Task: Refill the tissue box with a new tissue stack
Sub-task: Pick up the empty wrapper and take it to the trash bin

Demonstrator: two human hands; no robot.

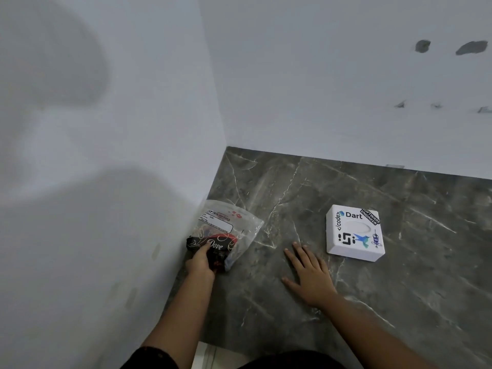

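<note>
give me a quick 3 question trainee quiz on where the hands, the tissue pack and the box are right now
1. True or false: the left hand is on the tissue pack.
2. The right hand is: A) gripping the tissue box, B) lying flat on the marble counter, C) lifted in the air.
3. Fill in: the pack lies against the ____ on the left.

Key: 1 true, its fingers grip the near end of the pack. 2 B, palm down and fingers spread, just short of the box. 3 wall.
</note>
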